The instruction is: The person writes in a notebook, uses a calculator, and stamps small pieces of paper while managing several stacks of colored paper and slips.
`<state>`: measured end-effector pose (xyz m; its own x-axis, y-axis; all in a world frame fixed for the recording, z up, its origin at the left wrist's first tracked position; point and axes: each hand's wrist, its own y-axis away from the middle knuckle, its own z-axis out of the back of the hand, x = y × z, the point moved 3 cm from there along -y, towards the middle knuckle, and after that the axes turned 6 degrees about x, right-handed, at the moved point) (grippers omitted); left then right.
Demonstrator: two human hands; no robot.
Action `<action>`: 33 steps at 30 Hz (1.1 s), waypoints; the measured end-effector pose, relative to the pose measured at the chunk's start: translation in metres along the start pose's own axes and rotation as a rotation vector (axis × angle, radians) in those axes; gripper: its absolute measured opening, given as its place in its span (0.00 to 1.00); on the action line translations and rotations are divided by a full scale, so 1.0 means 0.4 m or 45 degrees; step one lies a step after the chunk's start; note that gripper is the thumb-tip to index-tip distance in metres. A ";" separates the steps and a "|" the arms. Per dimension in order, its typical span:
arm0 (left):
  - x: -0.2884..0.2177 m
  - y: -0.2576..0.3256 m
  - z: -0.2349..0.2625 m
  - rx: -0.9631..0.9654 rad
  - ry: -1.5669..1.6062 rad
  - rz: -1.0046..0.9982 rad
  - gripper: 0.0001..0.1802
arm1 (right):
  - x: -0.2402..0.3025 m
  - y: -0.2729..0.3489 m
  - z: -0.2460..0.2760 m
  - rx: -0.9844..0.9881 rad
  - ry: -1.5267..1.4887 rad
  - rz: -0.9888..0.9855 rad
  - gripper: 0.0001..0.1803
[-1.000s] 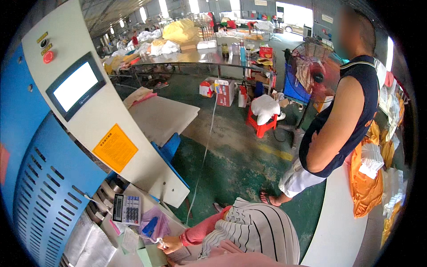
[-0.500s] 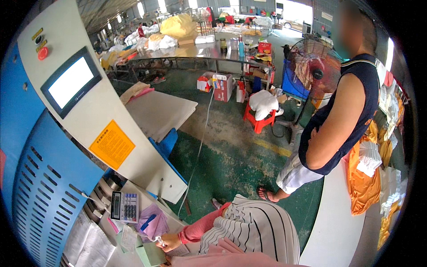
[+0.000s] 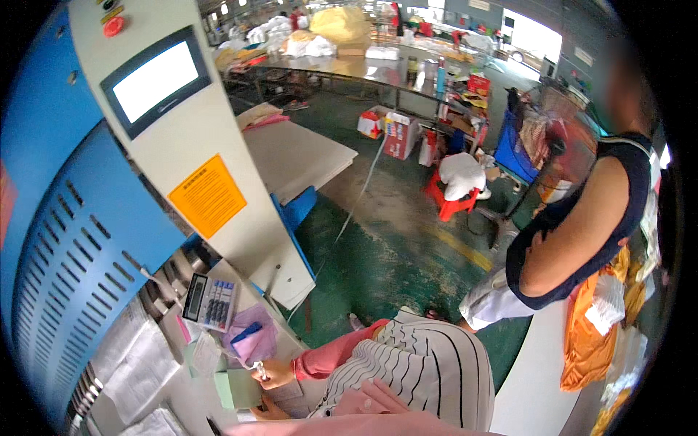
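Note:
My right hand [image 3: 276,373], at the end of a pink sleeve, is closed around a small whitish pen-like item [image 3: 258,369] whose exact kind is blurred. It is over the edge of a pale green paper pad [image 3: 238,389]. Just below, my left hand [image 3: 270,411] lies beside the pad on a small sheet, fingers stretched out and partly hidden. A grey calculator [image 3: 209,301] with blue keys rests farther up the work surface. Beside it are a crumpled lilac cloth [image 3: 249,330] and a dark blue item [image 3: 247,333] on that cloth.
A blue and cream machine with a lit screen [image 3: 156,83] and red button [image 3: 114,27] rises at left. At right stands a person [image 3: 582,225] with folded arms, near a fan [image 3: 556,145] and a red stool [image 3: 451,200]. Orange fabric [image 3: 589,334] hangs farther right.
The view has turned, so the machine and room appear farther right. More of my left hand shows below my right. My right hand stays at the pad with the small item.

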<state>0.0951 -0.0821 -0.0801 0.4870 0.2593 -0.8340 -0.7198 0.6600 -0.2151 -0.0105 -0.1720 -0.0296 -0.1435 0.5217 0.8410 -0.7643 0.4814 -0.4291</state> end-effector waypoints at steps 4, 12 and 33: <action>0.043 0.033 0.014 -0.014 -0.025 0.032 0.23 | 0.022 0.002 0.029 0.095 -0.061 -0.073 0.08; 0.052 0.074 0.060 -0.125 -0.022 0.197 0.17 | 0.032 0.005 0.038 0.012 0.025 -0.025 0.08; -0.074 0.076 0.114 -0.133 0.173 0.115 0.16 | 0.070 -0.009 0.049 0.041 -0.083 -0.094 0.08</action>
<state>0.0814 -0.0377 -0.0389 0.3519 0.2116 -0.9118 -0.8082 0.5600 -0.1820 -0.0242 -0.1729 0.0018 -0.1258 0.4381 0.8901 -0.7939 0.4935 -0.3551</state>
